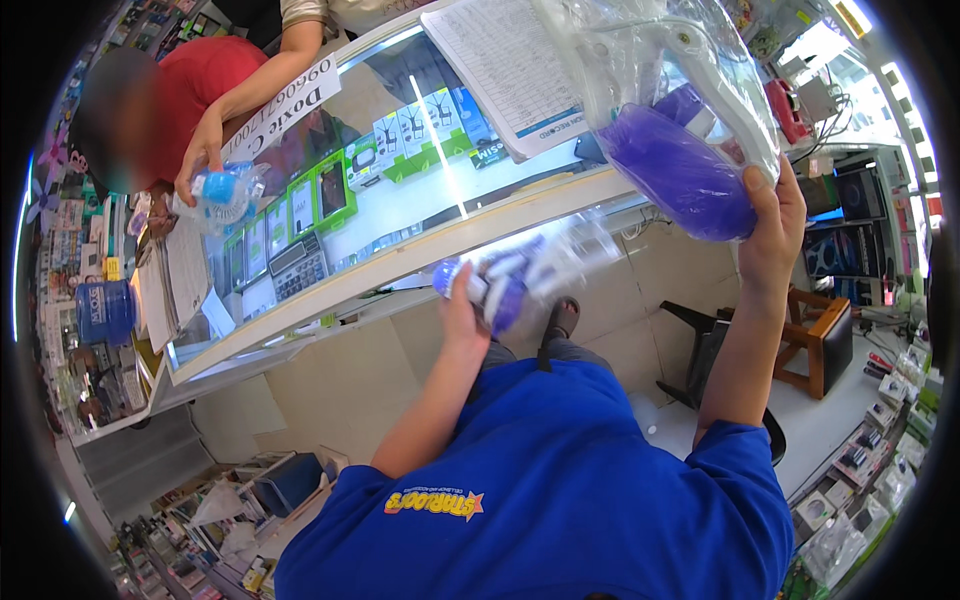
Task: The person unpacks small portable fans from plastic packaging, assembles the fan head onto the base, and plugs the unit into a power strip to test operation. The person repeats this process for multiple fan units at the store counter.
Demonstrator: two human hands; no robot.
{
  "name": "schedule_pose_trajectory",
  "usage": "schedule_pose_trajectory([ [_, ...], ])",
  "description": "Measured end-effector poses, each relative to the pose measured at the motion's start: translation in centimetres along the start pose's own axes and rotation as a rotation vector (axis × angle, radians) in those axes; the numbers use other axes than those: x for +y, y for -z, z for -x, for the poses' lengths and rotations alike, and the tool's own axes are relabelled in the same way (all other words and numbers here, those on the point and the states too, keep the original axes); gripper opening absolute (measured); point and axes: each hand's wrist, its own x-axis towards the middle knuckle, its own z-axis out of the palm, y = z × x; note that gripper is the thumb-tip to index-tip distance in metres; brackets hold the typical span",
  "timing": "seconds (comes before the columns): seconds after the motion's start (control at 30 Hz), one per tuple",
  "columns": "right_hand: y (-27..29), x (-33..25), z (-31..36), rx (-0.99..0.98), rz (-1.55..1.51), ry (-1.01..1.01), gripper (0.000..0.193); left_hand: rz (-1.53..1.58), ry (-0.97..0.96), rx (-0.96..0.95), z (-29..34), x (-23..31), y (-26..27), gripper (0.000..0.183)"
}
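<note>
My right hand (777, 212) is closed on the lower edge of a clear plastic bag, raised over the counter's right end. Inside the bag is a white-and-purple jointed device (675, 165), with a white arm and a rounded purple part; its exact kind is unclear. Lower down, in front of the counter, my left hand (462, 318) grips a smaller purple-and-white article (507, 298) in clear wrapping. Motion blur smears that article, so I cannot make out its kind. The two articles are apart.
A glass display counter (400, 265) holds boxed phones and accessories. On it lie a clipboard with a form (500, 75) and a paper sign. Across it, a person in red holds a water bottle (228, 195). A wooden stool (815, 340) and black chair (697, 345) stand right.
</note>
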Motion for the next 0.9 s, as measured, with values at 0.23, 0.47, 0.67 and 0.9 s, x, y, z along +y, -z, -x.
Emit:
schedule_pose_trajectory([
  [0.23, -0.7, 0.2, -1.7, -0.066, -0.057, -0.015, 0.040, 0.160, -0.188, -0.075, -8.8, 3.7, -1.9, 0.051],
  [0.47, -4.0, 0.1, -2.1, -0.092, -0.164, -0.098, 0.035, 0.293, -0.109, -0.141, -19.2, 3.7, 3.3, 0.059],
  [0.67, -7.2, -0.1, -2.3, -0.119, -0.261, -0.189, 0.037, -0.004, -0.095, 0.073, -16.7, 4.1, 4.8, 0.058],
  [0.9, -10.8, -1.6, -0.5, -0.160, 0.021, 0.020, 0.035, -0.691, -0.078, -0.133, -0.5, 4.0, 4.1, 0.045],
])
